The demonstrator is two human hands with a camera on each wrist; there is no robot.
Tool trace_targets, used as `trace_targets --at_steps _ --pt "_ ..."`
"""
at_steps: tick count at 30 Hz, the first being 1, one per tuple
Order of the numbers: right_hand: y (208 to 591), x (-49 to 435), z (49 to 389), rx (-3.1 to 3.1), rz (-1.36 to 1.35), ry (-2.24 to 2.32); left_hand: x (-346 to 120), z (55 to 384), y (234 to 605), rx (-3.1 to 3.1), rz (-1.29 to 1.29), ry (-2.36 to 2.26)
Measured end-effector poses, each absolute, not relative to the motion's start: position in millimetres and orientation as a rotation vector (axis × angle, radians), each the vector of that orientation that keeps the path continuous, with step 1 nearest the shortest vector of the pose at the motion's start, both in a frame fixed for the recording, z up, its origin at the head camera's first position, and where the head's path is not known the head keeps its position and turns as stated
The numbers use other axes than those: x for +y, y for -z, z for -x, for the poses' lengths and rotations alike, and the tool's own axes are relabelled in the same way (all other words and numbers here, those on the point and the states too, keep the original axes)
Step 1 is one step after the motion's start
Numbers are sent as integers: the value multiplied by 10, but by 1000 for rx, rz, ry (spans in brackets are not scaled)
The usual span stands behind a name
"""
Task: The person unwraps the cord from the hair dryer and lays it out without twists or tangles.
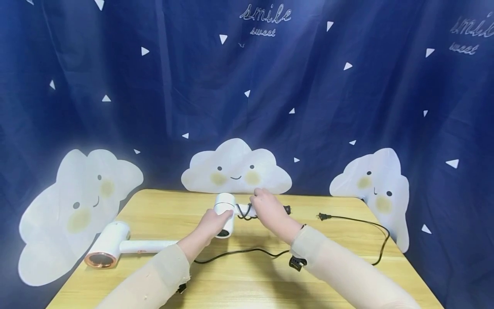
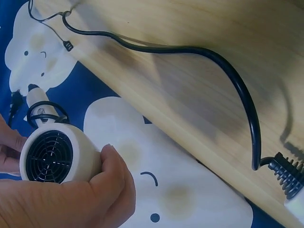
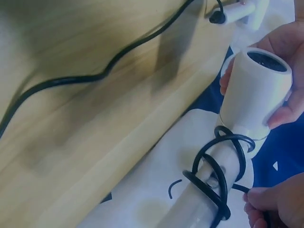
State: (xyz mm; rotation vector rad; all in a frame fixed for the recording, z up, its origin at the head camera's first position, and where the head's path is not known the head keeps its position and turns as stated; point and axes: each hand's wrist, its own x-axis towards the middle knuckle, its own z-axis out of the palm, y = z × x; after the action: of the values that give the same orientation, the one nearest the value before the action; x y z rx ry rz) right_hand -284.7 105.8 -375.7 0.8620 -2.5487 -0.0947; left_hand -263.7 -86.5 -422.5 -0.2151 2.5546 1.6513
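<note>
A white hair dryer [image 1: 224,210] is up over the far part of the table, its dark grille [image 2: 50,156] showing in the left wrist view. My left hand [image 1: 212,223] grips it round the barrel, thumb on the near side. Loops of black cord [image 3: 221,166] wind round its handle, which points right. Beside that handle, my right hand [image 3: 280,202] pinches a stretch of the cord between thumb and fingers. In the head view a black plug [image 1: 287,209] shows just past my right hand.
A second white hair dryer [image 1: 109,244] with a copper-coloured rim lies at the table's left, partly behind my left forearm. A black cord [image 1: 247,250] crosses the wooden table [image 1: 216,283]; another plug [image 1: 324,216] lies at right. A dark blue curtain [image 1: 247,116] with clouds hangs behind.
</note>
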Motion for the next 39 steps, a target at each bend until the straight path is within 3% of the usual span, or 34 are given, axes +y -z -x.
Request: trace_targets --at_steps 11,21,39 --pt "3614 1120 2918 -2556 -1016 167 -908 2601 4219 2563 171 -1662" --pt "3633 1307 3144 -2424 -1267 -205 -984 2596 4204 2565 160 -1646" --pt "3780 1563 3391 -2602 -1255 -683 -1013 2533 4205 2533 159 -1664"
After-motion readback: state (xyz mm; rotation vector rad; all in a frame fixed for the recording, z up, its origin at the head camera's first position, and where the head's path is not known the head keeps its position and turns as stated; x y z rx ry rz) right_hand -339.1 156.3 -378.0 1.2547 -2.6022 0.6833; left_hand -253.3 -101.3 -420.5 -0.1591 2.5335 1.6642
